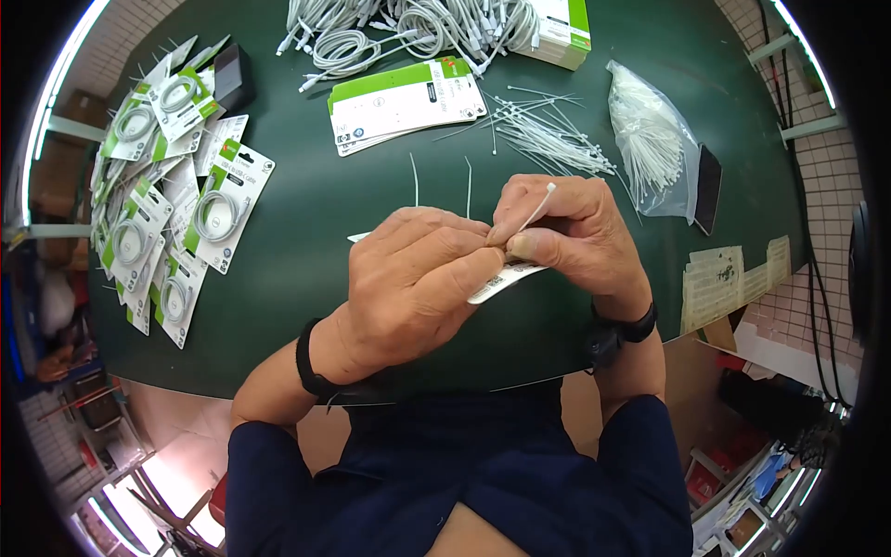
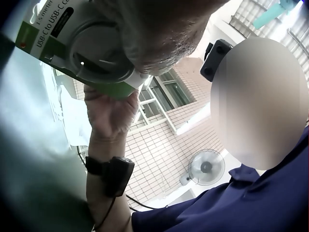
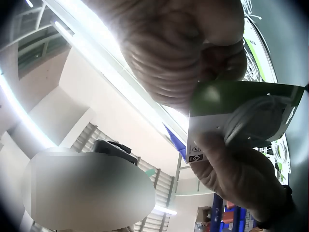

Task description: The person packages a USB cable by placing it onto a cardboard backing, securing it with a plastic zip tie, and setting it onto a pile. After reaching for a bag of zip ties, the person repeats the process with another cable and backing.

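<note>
Both hands meet over the near part of the green table. The left hand (image 1: 418,274) grips a white and green card (image 1: 506,281), mostly hidden under the fingers in the head view. Against the card's front lies a coiled cable (image 2: 101,53), plain in the left wrist view. The right hand (image 1: 575,232) pinches a thin white zip tie (image 1: 538,206) at the card, its head end sticking up between thumb and fingers. In the right wrist view the card (image 3: 207,123) spans between both hands.
Carded cables (image 1: 218,215) are heaped at the left beside a black box (image 1: 233,77). Flat cards (image 1: 404,107), loose cables (image 1: 343,51) and a card stack (image 1: 557,32) lie at the back. Loose ties (image 1: 548,135), a bag of ties (image 1: 650,139) and a phone (image 1: 707,190) are rightward.
</note>
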`<state>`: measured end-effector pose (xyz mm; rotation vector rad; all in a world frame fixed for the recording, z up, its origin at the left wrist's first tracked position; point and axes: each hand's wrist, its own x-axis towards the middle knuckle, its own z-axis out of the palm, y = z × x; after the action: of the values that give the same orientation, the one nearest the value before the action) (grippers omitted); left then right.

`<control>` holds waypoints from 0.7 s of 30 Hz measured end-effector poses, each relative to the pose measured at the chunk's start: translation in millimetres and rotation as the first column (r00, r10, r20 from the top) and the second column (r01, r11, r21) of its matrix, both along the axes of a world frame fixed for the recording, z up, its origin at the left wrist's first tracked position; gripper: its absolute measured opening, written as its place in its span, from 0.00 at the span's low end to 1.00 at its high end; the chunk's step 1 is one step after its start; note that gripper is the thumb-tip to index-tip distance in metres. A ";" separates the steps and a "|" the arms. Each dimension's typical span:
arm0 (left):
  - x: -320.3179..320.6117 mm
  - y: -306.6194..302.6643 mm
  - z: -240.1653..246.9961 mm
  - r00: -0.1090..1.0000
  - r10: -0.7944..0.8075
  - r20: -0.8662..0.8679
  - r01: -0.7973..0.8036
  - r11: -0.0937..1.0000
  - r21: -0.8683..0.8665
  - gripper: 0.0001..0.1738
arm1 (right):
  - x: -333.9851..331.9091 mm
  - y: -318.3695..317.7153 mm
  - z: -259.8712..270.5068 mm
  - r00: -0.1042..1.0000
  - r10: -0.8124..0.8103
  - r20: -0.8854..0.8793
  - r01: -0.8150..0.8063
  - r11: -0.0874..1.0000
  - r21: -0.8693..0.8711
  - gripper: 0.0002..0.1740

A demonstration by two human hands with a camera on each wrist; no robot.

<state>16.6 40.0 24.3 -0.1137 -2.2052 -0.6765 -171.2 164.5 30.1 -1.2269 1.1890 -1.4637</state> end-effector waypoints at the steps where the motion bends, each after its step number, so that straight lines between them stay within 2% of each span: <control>1: 0.3 1.5 -0.8 1.000 -0.012 0.012 0.012 1.000 -0.006 0.08 | -1.1 0.8 -0.7 0.999 0.014 0.043 -0.014 1.000 0.004 0.05; 3: 0.7 5.3 1.5 1.000 -0.004 0.015 0.002 0.985 0.173 0.06 | 1.2 2.4 -0.9 0.995 0.020 0.093 -0.021 1.000 0.002 0.06; 4: 1.6 6.3 3.4 1.000 0.003 0.017 -0.008 0.966 0.260 0.06 | 2.9 2.4 -0.4 0.988 -0.071 0.137 0.076 0.997 -0.033 0.07; 5: 4.1 6.8 7.1 1.000 -0.001 0.022 -0.005 0.967 0.255 0.06 | 4.4 1.8 0.1 0.971 -0.157 0.182 0.171 0.983 -0.063 0.08; 6: 7.8 7.1 13.2 0.992 0.045 0.115 -0.088 0.914 0.396 0.06 | 5.4 1.0 0.3 0.945 -0.237 0.227 0.263 0.961 -0.088 0.09; 7: 10.9 7.0 19.5 0.974 0.080 0.211 -0.181 0.836 0.518 0.07 | 5.5 -0.3 -1.3 0.945 -0.235 0.229 0.262 0.961 -0.093 0.09; 8: 12.4 6.3 22.8 0.946 0.101 0.307 -0.279 0.733 0.620 0.09 | 5.3 -1.8 -4.8 0.931 -0.338 0.134 0.359 0.915 -0.184 0.11; 9: 10.8 3.7 20.4 0.947 0.108 0.304 -0.282 0.734 0.618 0.09 | 4.9 -3.4 -8.6 0.896 -0.442 0.047 0.437 0.854 -0.281 0.13; 10: 6.1 -1.2 13.5 0.972 0.056 0.229 -0.211 0.640 0.739 0.10 | 4.3 -5.4 -10.9 0.838 -0.544 -0.030 0.493 0.781 -0.384 0.16; 11: 0.8 -6.6 5.3 0.990 0.016 0.143 -0.130 0.528 0.839 0.12 | 3.7 -7.4 -11.4 0.842 -0.538 -0.035 0.485 0.784 -0.387 0.16; 12: -3.1 -10.6 -1.5 0.999 -0.012 0.050 -0.041 0.401 0.915 0.13 | 3.3 -9.0 -11.6 0.801 -0.557 -0.218 0.411 0.777 -0.476 0.17; 14: -5.7 -15.2 -12.5 0.999 -0.029 0.037 -0.024 0.351 0.936 0.14 | 3.9 -10.8 -12.6 0.608 -0.584 -0.538 0.214 0.773 -0.597 0.20; 15: -6.5 -16.8 -16.8 0.998 -0.054 0.028 -0.011 0.303 0.953 0.16 | 6.4 -12.4 -13.8 0.609 -0.575 -0.546 0.202 0.779 -0.593 0.20; 16: -6.8 -17.6 -21.3 0.997 -0.079 0.018 0.003 0.252 0.968 0.17 | 11.3 -14.9 -15.4 0.523 -0.574 -0.630 0.150 0.790 -0.595 0.21; 17: -7.3 -17.5 -24.2 0.997 -0.071 0.009 0.009 0.243 0.970 0.17 | 15.8 -17.0 -17.4 0.427 -0.569 -0.703 0.098 0.802 -0.589 0.22; 21: -8.7 -13.4 -33.0 0.994 -0.094 0.054 -0.029 0.243 0.970 0.13 | 24.4 -20.7 -26.9 0.419 -0.579 -0.699 0.087 0.792 -0.604 0.21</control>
<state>7.9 26.6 -8.7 0.5544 -1.4408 -2.0174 -146.8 143.9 3.2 -2.3942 1.9094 -1.4962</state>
